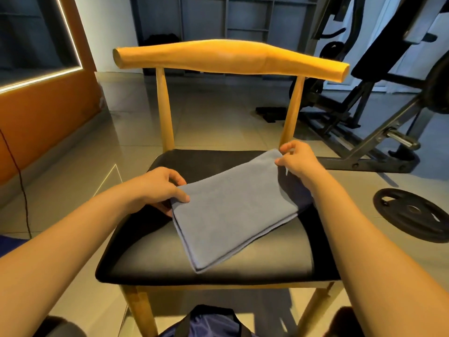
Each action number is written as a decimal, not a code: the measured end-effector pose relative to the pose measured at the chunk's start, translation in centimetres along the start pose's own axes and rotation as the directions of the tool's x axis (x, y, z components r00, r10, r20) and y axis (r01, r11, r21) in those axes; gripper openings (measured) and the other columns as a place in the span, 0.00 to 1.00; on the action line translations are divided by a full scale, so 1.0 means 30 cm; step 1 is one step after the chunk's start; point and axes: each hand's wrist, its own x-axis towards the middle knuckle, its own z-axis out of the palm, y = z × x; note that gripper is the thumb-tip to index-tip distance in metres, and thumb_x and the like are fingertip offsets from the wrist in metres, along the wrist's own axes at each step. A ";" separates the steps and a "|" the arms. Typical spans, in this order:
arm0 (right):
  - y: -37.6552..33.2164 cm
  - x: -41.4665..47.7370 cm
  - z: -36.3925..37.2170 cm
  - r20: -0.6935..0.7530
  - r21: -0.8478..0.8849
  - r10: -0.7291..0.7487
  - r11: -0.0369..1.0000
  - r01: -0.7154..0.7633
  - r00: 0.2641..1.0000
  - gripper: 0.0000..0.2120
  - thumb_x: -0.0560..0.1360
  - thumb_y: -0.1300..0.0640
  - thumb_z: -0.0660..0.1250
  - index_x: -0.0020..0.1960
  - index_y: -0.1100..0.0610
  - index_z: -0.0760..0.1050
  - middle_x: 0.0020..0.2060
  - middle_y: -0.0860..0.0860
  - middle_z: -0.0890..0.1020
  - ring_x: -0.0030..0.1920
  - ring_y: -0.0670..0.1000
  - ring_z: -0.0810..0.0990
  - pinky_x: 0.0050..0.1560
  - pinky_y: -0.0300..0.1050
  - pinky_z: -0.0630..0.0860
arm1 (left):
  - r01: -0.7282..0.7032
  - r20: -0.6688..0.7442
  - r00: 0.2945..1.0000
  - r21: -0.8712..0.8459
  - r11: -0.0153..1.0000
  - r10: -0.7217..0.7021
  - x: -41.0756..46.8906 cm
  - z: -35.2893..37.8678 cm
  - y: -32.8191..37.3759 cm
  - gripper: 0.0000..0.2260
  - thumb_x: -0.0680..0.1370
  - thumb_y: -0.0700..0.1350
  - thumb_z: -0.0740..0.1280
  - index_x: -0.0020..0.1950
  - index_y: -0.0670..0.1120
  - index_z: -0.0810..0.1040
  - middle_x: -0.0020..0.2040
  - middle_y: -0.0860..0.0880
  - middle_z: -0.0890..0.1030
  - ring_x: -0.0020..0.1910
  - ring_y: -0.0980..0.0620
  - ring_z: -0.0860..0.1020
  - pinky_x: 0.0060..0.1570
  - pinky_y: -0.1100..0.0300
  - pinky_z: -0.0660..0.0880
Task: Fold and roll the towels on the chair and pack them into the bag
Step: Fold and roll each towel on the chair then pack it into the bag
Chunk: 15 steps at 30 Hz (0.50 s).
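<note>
A grey towel, folded into a long rectangle, lies slantwise on the black seat of a wooden chair. My left hand pinches the towel's left corner, thumb on top and fingers beneath. At the far right corner my right hand pinches the cloth between thumb and fingers. A dark blue towel peeks out from under the grey one at the right. The dark blue bag with black straps sits on the floor below the seat's front edge.
The chair's curved wooden backrest stands behind the seat. A black weight plate lies on the tiled floor to the right. Gym machine frames fill the right background. An orange wall with a cable runs along the left.
</note>
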 end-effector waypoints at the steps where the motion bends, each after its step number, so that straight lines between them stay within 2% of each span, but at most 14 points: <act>1: -0.018 0.011 0.035 -0.059 0.003 -0.071 0.997 0.071 0.996 0.13 0.78 0.63 0.71 0.60 0.56 0.74 0.50 0.55 0.80 0.49 0.54 0.80 0.39 0.40 0.74 | 0.051 0.043 0.998 -0.066 0.997 -0.048 -0.019 0.005 0.000 0.12 0.76 0.39 0.75 0.57 0.41 0.78 0.52 0.41 0.83 0.46 0.45 0.85 0.36 0.58 0.82; 4: -0.079 0.030 0.135 -0.185 -0.010 -0.252 0.967 0.255 0.950 0.12 0.80 0.60 0.69 0.62 0.54 0.72 0.54 0.54 0.79 0.54 0.54 0.80 0.51 0.44 0.79 | 0.155 0.128 0.983 -0.197 0.968 -0.131 -0.064 0.010 -0.016 0.11 0.77 0.36 0.72 0.59 0.39 0.79 0.52 0.38 0.85 0.45 0.42 0.86 0.36 0.56 0.83; 7: -0.129 0.028 0.220 -0.107 -0.082 -0.323 0.945 0.316 0.940 0.15 0.81 0.58 0.68 0.66 0.55 0.71 0.59 0.53 0.79 0.57 0.53 0.78 0.56 0.45 0.77 | 0.197 0.143 0.976 -0.231 0.953 -0.167 -0.106 0.002 -0.044 0.12 0.77 0.38 0.74 0.58 0.40 0.78 0.49 0.38 0.86 0.41 0.44 0.86 0.32 0.59 0.81; 8: -0.138 0.023 0.241 -0.049 -0.121 -0.340 0.935 0.333 0.939 0.15 0.81 0.59 0.68 0.67 0.55 0.72 0.60 0.53 0.79 0.58 0.53 0.78 0.57 0.45 0.76 | 0.189 0.119 0.978 -0.186 0.964 -0.168 -0.118 -0.003 -0.059 0.13 0.76 0.41 0.75 0.58 0.40 0.78 0.45 0.40 0.86 0.36 0.47 0.85 0.30 0.61 0.79; 11: -0.147 -0.021 0.266 0.127 -0.253 -0.389 0.877 0.409 0.912 0.13 0.79 0.60 0.69 0.62 0.57 0.77 0.59 0.54 0.82 0.59 0.56 0.80 0.59 0.48 0.77 | 0.102 -0.059 0.994 0.118 0.988 -0.096 -0.130 -0.020 -0.113 0.17 0.73 0.51 0.78 0.53 0.42 0.79 0.35 0.46 0.84 0.27 0.54 0.79 0.27 0.63 0.74; 13: -0.153 -0.081 0.264 0.229 -0.292 -0.388 0.848 0.443 0.893 0.09 0.77 0.59 0.71 0.57 0.57 0.81 0.53 0.53 0.84 0.53 0.55 0.82 0.57 0.53 0.80 | 0.017 -0.126 0.992 0.251 0.968 0.015 -0.140 -0.032 -0.138 0.18 0.71 0.55 0.79 0.51 0.45 0.78 0.34 0.47 0.83 0.28 0.55 0.79 0.31 0.62 0.76; 15: -0.156 -0.160 0.254 0.311 -0.298 -0.371 0.836 0.461 0.875 0.04 0.76 0.59 0.72 0.50 0.56 0.83 0.44 0.50 0.84 0.45 0.52 0.82 0.51 0.53 0.82 | -0.124 -0.123 0.977 0.333 0.935 0.174 -0.155 -0.039 -0.151 0.16 0.71 0.54 0.79 0.50 0.49 0.78 0.35 0.48 0.83 0.30 0.56 0.79 0.33 0.60 0.77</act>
